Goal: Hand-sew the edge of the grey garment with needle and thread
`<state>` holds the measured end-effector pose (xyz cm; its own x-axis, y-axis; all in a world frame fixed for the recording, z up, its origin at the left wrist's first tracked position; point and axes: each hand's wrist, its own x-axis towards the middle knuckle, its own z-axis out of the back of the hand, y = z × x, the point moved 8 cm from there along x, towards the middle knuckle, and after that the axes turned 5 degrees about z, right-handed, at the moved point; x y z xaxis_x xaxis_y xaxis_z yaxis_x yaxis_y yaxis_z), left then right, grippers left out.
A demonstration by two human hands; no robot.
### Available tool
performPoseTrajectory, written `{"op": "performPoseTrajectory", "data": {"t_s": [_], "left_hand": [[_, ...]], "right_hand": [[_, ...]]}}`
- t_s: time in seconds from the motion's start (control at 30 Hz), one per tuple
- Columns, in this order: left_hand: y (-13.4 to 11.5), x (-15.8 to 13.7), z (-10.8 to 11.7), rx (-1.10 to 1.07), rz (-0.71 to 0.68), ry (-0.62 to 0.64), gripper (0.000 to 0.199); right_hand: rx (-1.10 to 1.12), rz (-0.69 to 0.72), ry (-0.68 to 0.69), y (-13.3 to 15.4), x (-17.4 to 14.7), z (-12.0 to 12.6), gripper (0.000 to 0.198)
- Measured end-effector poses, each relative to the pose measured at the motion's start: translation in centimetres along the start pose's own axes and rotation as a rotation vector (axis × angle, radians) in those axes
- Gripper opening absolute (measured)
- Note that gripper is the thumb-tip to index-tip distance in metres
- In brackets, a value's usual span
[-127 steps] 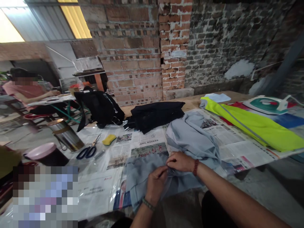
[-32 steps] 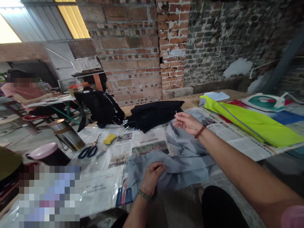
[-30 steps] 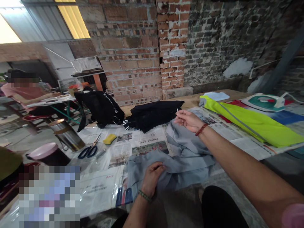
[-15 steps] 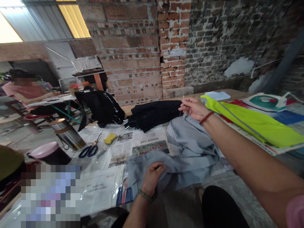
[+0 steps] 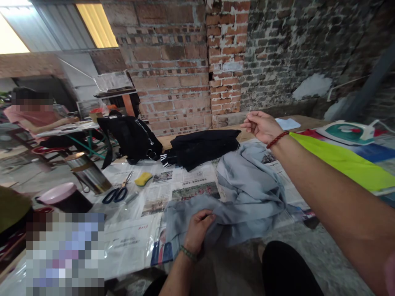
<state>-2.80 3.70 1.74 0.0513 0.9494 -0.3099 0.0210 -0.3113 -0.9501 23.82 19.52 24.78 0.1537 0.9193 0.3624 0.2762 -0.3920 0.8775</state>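
Soft grey cloth (image 5: 251, 176), rumpled into loose matte folds, lies on printed newspaper (image 5: 129, 242) along the near edge of the wooden worktop (image 5: 311, 121). The left hand (image 5: 198, 229) has its grip pinched on this cloth; the right hand (image 5: 263, 125), raised well above it, has its grip closed on one slim, straight needle (image 5: 249, 109), and a fine thread (image 5: 237, 149) runs down toward the folds. To the left sit one pair of dark-handled scissors (image 5: 121, 194), one yellow sponge (image 5: 143, 179) and two rounded vessels: a shiny metal flask (image 5: 89, 173) and a dark, pink-lidded mug (image 5: 75, 201). Behind lie one black bag (image 5: 129, 139) and one black cloth bundle (image 5: 205, 147); the right forearm (image 5: 333, 197) hides part of a smooth neon-yellow fabric (image 5: 345, 162) near one green-and-white iron (image 5: 345, 132)
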Motion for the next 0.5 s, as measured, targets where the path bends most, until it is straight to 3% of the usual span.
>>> {"op": "performPoseTrajectory", "data": {"t_s": [0.33, 0.5], "left_hand": [[-0.1, -0.1, -0.1, 0.026, 0.015, 0.011, 0.016], [-0.1, -0.1, -0.2, 0.036, -0.003, 0.006, 0.017]], "right_hand": [[-0.061, 0.082, -0.043, 3.1, 2.2, 1.6, 0.012], [-0.093, 0.055, 0.027, 1.7, 0.8, 0.6, 0.007]]}}
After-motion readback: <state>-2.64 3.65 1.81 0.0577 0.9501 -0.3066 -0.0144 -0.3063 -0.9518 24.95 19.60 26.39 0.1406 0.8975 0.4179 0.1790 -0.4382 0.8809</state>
